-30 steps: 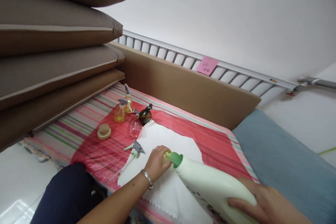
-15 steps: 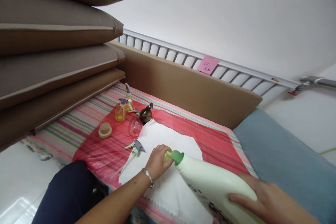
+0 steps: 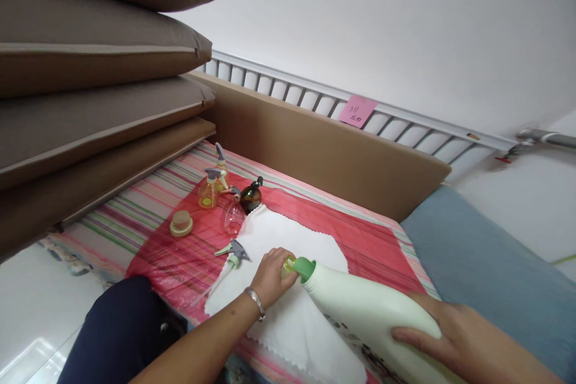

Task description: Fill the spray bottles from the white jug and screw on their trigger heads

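My left hand [image 3: 275, 276] is closed around a small yellow-green clear bottle [image 3: 288, 266], mostly hidden by the fingers, above a white cloth [image 3: 301, 240]. Gripped in my right hand [image 3: 443, 336] is a large pale green jug [image 3: 360, 300], tipped to the left. Its green spout [image 3: 304, 269] meets the mouth of the small bottle. Whether liquid flows I cannot tell. Left of the cloth's middle lies a grey and green spray head [image 3: 234, 252] with its thin tube. A pale round cap [image 3: 181, 222] rests on the red sheet [image 3: 157, 252].
Spray bottles stand at the back: an orange one [image 3: 207, 193], a pink clear one [image 3: 233, 218] and a dark one [image 3: 251, 195]. Stacked brown cushions [image 3: 103, 60] rise at left. A brown board [image 3: 306, 138] closes the back; a blue pad [image 3: 486, 264] lies at right.
Both hands stay almost in place, with the spout still at the small bottle. The large jug's body has shifted very slightly; nothing else visibly moved.
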The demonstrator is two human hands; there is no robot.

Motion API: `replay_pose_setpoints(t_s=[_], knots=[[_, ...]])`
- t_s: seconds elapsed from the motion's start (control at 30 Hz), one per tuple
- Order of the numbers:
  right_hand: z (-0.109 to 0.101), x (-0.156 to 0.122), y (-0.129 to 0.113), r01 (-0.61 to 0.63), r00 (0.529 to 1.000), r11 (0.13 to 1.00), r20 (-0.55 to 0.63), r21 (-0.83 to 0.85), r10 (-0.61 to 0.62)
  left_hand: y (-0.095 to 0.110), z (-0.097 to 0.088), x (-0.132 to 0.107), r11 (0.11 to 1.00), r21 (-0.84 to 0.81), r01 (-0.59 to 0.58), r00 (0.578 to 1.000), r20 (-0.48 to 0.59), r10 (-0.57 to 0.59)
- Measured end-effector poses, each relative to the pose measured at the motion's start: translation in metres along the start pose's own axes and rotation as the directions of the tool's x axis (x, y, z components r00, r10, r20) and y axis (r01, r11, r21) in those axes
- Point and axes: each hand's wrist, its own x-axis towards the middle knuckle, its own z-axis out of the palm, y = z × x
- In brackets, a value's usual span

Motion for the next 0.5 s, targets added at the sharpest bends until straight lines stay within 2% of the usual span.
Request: replay_pose_setpoints(t_s=[0.07,0.33,0.47,0.5], knots=[[-0.0023,-0.0007,-0.0021,-0.013,0.994,0.999,0.11,0.049,0.007,-0.0005,0.0002,0.0003,1.0,0.0,-0.001,1.0,-0.002,0.001],[-0.0052,0.0004,-0.0015,-0.042,0.993,0.998,0.108,0.042,0.038,-0.0002,0.0004,0.0011,1.0,0.0,-0.003,1.0,-0.007,0.003],[-0.0048,0.0,0.0009,-0.001,0.995,0.999,0.104,0.052,-0.005,0.0011,-0.0006,0.0007,1.0,0.006,0.0,1.0,0.003,0.0],[-0.0047,-0.0001,0.0011,0.008,0.998,0.999,0.067,0.034,-0.011,0.0011,-0.0006,0.0006,1.0,0.007,0.0,1.0,0.003,0.0]])
